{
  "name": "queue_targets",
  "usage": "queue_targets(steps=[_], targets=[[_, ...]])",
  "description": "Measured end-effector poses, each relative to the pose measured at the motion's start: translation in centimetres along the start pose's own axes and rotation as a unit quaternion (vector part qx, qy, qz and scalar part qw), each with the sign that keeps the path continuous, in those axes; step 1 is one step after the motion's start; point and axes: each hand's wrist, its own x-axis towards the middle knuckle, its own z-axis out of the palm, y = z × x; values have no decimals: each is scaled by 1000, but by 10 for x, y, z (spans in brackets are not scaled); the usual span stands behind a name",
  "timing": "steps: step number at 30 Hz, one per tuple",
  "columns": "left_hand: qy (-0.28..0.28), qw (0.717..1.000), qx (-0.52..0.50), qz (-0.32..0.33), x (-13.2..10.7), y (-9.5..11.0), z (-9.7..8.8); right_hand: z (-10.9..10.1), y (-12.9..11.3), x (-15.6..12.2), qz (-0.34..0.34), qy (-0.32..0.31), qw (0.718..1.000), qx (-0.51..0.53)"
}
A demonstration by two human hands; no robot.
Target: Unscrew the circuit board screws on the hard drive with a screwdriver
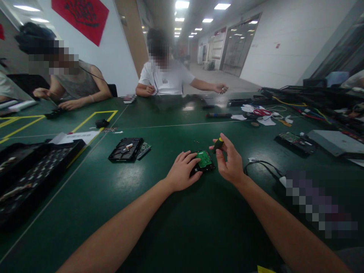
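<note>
A flat black rectangular device with a green circuit board on top lies on the table just ahead of the person. The left hand rests over its left part, fingers extended, unclenched, hiding some of it. The right hand grasps a small screwdriver with a dark green and yellow handle, its shaft slanting down toward the board's right side; whether the tip touches, I cannot tell.

Just beyond lie a few tiny specks, too small to identify. To the left, a square black plastic-framed unit sits beside a small loose circuit board; farther left stands a long black tray with a white paper sheet behind it. To the right, a thin black cable curves across the table, and beyond it a black drive with an exposed board lies near a flat grey metal box. Farther back are white paper scraps and a coiled red cable.

The dark green, slightly glossy table carries yellow tape outlines. Two co-workers sit in fuller view across it. Behind, one large red paper poster hangs on a white wall, and a corridor recedes under ceiling lights.
</note>
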Motion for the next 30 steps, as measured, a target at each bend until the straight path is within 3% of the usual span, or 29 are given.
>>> queue_targets(steps=[7, 17, 26, 30], targets=[[-1, 1000, 0, -1, -1, 0, 1, -4, -1, 7, -52, 64, 992, -95], [-4, 1000, -2, -1, 0, 1, -2, 0, 4, -1, 4, 8, 1000, -7], [-3, 1000, -2, -1, 0, -1, 0, 0, 4, -1, 6, 14, 1000, 6], [-3, 1000, 1, 1, -1, -1, 0, -2, 1, 3, -18, 35, 998, -38]])
